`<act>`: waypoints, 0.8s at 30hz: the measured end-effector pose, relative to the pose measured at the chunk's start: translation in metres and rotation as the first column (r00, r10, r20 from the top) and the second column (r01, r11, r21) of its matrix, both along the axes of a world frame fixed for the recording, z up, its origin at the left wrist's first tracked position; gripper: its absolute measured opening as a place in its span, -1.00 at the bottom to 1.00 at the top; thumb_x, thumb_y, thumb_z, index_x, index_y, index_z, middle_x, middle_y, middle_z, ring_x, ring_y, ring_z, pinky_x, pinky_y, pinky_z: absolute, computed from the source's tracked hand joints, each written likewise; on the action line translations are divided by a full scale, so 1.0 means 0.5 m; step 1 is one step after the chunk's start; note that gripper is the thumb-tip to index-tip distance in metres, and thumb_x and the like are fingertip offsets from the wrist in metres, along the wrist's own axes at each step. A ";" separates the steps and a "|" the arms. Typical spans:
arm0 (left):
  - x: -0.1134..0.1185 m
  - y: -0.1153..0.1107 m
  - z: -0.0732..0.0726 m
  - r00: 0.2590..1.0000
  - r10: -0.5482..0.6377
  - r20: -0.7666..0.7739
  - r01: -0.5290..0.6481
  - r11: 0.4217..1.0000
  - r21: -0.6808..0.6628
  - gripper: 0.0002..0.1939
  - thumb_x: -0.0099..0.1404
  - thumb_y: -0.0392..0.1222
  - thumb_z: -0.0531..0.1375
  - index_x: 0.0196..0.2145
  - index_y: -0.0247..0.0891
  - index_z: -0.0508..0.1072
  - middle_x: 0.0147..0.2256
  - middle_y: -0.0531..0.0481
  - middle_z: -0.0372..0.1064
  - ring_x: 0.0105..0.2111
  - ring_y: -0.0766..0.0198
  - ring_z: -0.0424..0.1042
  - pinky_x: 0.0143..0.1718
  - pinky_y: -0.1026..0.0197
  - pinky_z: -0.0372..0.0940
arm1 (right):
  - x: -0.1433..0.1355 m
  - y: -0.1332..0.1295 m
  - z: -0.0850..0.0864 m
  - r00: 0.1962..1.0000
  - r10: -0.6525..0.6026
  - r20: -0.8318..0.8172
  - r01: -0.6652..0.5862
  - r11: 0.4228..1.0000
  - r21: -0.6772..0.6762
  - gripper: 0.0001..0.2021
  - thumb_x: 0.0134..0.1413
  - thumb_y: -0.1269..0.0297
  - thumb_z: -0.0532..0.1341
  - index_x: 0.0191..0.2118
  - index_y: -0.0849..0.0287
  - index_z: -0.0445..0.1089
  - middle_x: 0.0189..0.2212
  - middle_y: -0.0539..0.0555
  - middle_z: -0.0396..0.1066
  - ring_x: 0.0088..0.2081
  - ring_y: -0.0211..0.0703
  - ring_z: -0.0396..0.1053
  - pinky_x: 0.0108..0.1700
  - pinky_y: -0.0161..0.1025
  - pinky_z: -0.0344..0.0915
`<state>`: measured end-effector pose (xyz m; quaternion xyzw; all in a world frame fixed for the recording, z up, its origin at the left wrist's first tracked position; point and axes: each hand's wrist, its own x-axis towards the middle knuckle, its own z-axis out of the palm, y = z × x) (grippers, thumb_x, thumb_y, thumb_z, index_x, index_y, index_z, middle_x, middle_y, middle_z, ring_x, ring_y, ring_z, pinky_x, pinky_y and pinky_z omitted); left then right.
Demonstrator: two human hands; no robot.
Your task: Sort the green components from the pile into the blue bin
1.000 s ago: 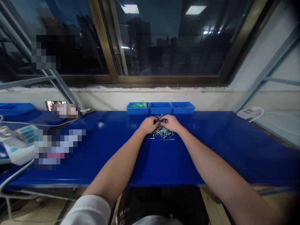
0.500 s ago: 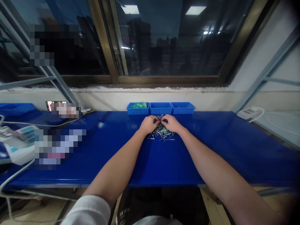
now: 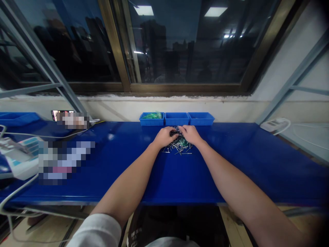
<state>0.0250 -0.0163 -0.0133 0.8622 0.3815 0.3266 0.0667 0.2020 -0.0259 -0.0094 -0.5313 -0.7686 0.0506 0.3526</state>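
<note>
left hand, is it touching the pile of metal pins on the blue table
Touching. The head view shows the left hand resting on the pile of metal pins, fingers overlapping its far edge with no gap, on the blue table.

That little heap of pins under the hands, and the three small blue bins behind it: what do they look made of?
The heap of pins looks like bare metal: thin, silvery shafts that catch the light. A few green bits lie among them, too small to tell. The three blue bins look like moulded plastic, with even colour and a matte, thick rim. The left hand and right hand rest on the heap.
</note>
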 end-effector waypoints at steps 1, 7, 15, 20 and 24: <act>0.001 -0.001 0.002 1.000 -0.013 0.006 0.013 1.000 0.006 -0.78 0.24 -0.11 0.11 -0.25 -0.24 0.47 -0.26 -0.03 0.45 -0.26 0.23 0.41 -0.18 0.22 0.27 | -0.001 -0.002 0.002 1.000 0.016 -0.018 -0.016 1.000 0.001 -0.59 0.21 0.10 -0.04 -0.55 0.16 0.35 -0.51 0.09 0.46 -0.42 -0.19 0.38 -0.29 -0.30 0.18; 0.002 -0.007 0.012 0.999 0.035 0.019 -0.035 0.999 0.003 -0.75 0.31 -0.15 0.02 -0.29 -0.24 0.47 -0.29 -0.04 0.44 -0.27 0.25 0.40 -0.17 0.24 0.26 | -0.010 -0.003 -0.001 0.957 0.077 -0.278 -0.077 0.997 0.010 -0.70 0.11 0.07 0.07 -0.42 0.17 0.39 -0.53 0.04 0.44 -0.45 -0.20 0.39 -0.32 -0.27 0.26; 0.001 -0.003 0.005 0.997 0.067 0.037 -0.067 0.998 0.005 -0.76 0.30 -0.12 0.05 -0.21 -0.25 0.45 -0.23 -0.06 0.44 -0.22 0.23 0.41 -0.13 0.23 0.27 | -0.004 0.013 -0.007 0.795 0.141 -0.590 -0.201 0.979 -0.038 -0.77 -0.17 0.14 0.27 -0.41 0.21 0.42 -0.45 0.07 0.46 -0.37 -0.15 0.40 -0.26 -0.19 0.33; -0.004 0.005 -0.003 0.987 0.161 0.016 -0.161 0.987 -0.002 -0.69 0.26 -0.08 0.09 -0.11 -0.27 0.40 -0.16 -0.10 0.40 -0.16 0.18 0.39 -0.10 0.19 0.27 | 0.025 0.030 -0.006 0.780 -0.029 -0.625 0.023 1.000 -0.017 -0.79 -0.21 0.23 0.25 -0.40 0.23 0.44 -0.43 0.08 0.46 -0.36 -0.15 0.38 -0.20 -0.17 0.32; -0.006 0.008 -0.005 0.983 0.181 -0.015 -0.181 0.983 -0.004 -0.71 0.26 -0.09 0.07 -0.13 -0.26 0.41 -0.16 -0.10 0.40 -0.15 0.17 0.39 -0.08 0.17 0.27 | 0.061 0.047 -0.012 0.754 -0.204 -0.624 0.214 0.975 -0.059 -0.74 -0.25 0.27 0.23 -0.33 0.23 0.46 -0.42 0.09 0.46 -0.37 -0.12 0.37 -0.21 -0.13 0.31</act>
